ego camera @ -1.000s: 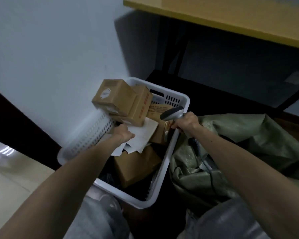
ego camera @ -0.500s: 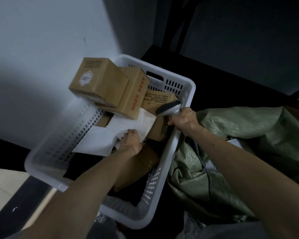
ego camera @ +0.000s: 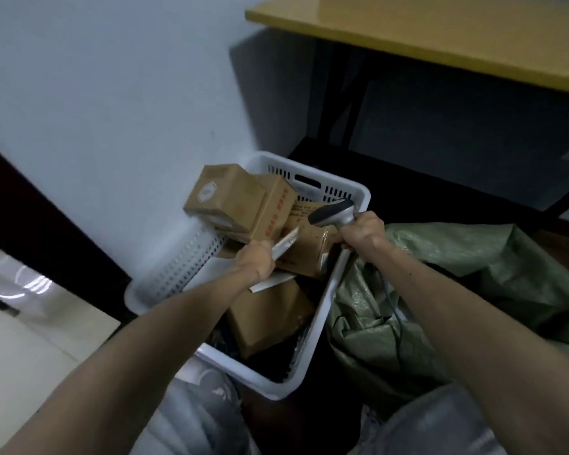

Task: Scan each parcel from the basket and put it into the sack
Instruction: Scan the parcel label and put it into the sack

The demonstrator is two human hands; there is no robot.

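Looking down from the head camera, a flat white mailer (ego camera: 288, 243) is seen pinched at its near end by the left hand (ego camera: 255, 261), held edge-on above the cardboard boxes (ego camera: 266, 313) in the white basket (ego camera: 363, 193), probably so its label can be presented for reading. A handheld barcode scanner (ego camera: 334, 211) is gripped in the curled right hand (ego camera: 362, 231), its head aimed over the basket toward the mailer. The green woven sack (ego camera: 473, 274) lies just beside the basket, ready for scanned parcels.
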